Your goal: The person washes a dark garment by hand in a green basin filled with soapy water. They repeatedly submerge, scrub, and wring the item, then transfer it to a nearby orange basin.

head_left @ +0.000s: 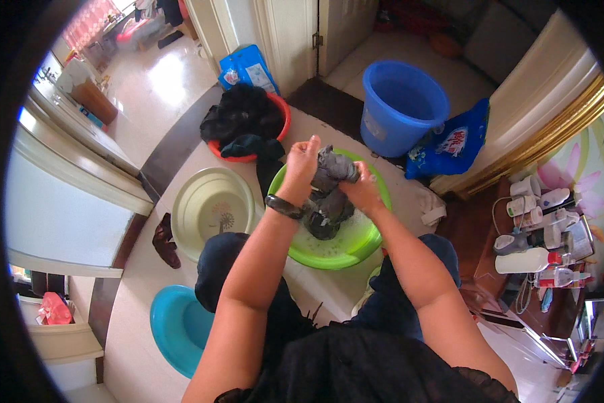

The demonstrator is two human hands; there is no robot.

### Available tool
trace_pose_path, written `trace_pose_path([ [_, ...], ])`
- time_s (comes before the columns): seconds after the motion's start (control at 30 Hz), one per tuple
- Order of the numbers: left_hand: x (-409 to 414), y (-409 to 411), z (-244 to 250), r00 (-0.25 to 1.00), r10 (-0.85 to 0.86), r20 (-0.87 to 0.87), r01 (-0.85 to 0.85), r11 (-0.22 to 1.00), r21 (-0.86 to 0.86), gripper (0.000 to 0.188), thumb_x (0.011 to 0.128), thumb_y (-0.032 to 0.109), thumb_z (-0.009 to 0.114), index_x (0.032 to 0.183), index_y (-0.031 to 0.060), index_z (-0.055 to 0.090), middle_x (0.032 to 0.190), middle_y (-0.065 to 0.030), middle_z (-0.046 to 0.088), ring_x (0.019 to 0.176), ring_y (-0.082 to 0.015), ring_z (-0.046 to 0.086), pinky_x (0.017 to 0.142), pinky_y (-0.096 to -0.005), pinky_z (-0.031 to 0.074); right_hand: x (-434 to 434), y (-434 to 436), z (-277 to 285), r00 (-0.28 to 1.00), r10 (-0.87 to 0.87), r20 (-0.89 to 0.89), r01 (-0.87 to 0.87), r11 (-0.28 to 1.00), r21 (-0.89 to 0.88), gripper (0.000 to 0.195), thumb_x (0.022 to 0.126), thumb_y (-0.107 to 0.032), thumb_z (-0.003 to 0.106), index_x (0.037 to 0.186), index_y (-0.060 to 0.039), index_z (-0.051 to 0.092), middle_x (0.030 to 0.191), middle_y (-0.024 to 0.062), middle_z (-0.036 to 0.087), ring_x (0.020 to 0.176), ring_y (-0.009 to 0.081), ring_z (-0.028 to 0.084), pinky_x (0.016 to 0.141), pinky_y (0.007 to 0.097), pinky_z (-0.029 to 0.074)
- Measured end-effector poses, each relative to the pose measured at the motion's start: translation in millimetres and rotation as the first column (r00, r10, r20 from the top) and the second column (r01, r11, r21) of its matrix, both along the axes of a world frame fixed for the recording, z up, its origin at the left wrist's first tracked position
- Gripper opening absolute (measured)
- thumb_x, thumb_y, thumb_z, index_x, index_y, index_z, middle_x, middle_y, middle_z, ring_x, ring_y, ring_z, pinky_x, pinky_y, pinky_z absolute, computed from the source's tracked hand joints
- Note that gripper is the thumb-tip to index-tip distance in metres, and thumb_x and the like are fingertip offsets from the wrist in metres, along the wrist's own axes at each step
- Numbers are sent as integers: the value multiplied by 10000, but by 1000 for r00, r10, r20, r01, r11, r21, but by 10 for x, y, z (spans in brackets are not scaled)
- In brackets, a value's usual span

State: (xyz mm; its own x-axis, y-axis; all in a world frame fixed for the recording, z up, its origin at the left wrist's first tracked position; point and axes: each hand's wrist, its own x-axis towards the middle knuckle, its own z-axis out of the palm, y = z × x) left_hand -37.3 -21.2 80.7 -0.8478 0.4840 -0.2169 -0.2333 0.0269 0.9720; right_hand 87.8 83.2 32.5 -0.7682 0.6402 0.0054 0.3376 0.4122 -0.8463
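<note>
A wet dark grey cloth [334, 169] is bunched between my two hands over a green plastic basin [327, 259]. My left hand [302, 161] grips its left side, thumb pointing up, with a dark bracelet [284, 206] on the wrist. At the cloth's right end my right hand [362, 191] is closed around the fabric, with bits of foam on the skin. The cloth's lower part hangs down into the basin, where sudsy water [307, 246] shows. What the cloth is as a garment cannot be made out.
Left of the green basin stand a cream basin [178, 216] and a red basin [287, 118] heaped with dark clothes [244, 113]. A turquoise basin [163, 322] sits by my left knee. Beyond are a blue bucket [390, 131] and blue bags [455, 141]. Bottles [521, 261] crowd a cabinet at right.
</note>
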Motion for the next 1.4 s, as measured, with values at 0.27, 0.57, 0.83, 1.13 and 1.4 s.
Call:
trace_pose_path([
  [0.27,-108,-92,208,995,-31,95,4,962,274,188,888,243,620,938,67,578,743,56,466,616,-55,408,582,-229,365,-56,272,-108,977,-90,191,76,994,75,631,812,-515,578,1128,22,481,986,275,610,847,434,597,800,489,472],
  [0.57,1378,34,126,730,-359,-581,508,854,110,157,872,150,612,973,30,607,817,-68,615,783,-145,570,734,-288,443,-124,86,-95,898,-137,-419,-440,-330,-835,636,933,-494,432,1193,85,477,1169,189,567,1073,291,578,878,437,506],
  [0.83,599,241,-15,551,133,-824,-130,989,72,258,808,106,546,1044,62,640,1028,-176,624,997,-332,551,891,-425,417,-151,-243,-50,864,-339,-372,-389,19,-921,358,978,-290,385,1229,-75,522,1260,83,529,1156,210,504,1000,377,408],
  [1.13,976,217,-146,401,-290,-869,104,957,-271,422,760,152,596,1182,146,617,1311,-132,520,1325,-331,350,1116,-479,168,-138,-65,13,693,-488,-531,-682,-204,-702,474,977,-379,376,1328,-60,387,1394,99,401,1287,280,373,1073,443,323],
  [1.4,525,210,-461,824,-124,-553,43,987,-157,356,850,97,502,1193,50,588,1310,-207,500,1323,-334,357,1095,-395,252,-105,-209,21,852,-268,-450,-477,-39,-878,536,970,-506,323,1309,-113,458,1307,60,506,1188,213,482,1020,388,373],
])
